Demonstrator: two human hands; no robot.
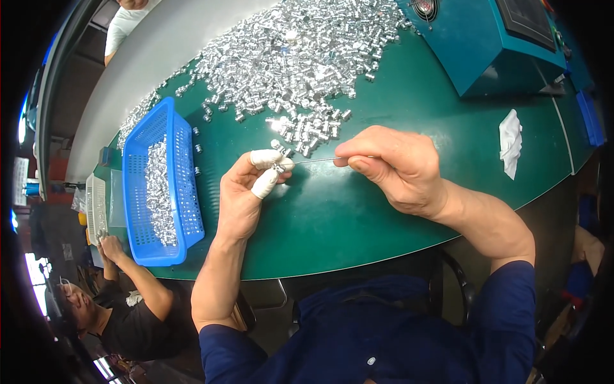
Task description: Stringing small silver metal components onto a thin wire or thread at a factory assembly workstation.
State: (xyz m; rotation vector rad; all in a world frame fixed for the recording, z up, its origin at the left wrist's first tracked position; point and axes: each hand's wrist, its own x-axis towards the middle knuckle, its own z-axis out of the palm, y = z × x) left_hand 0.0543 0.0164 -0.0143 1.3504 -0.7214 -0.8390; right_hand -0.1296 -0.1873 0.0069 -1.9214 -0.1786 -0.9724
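Note:
My left hand (246,185), with white finger covers on its thumb and fingertips, pinches a small shiny metal fitting (277,168). From the right, my right hand (400,169) grips a thin metal rod (314,160) between thumb and fingers. The rod's far tip reaches the fitting, partly hidden by my covered fingers; I cannot tell whether it is inside. Just beyond both hands, a large heap of similar metal fittings (291,64) spreads over the green table (384,230).
Left of my left hand stands a blue perforated basket (169,192) with many fittings inside. A teal machine (505,57) sits at the far right, with a crumpled white cloth (510,144) nearer. At the left, a co-worker (128,307) works beside a white basket (96,205); another person (128,29) is beyond.

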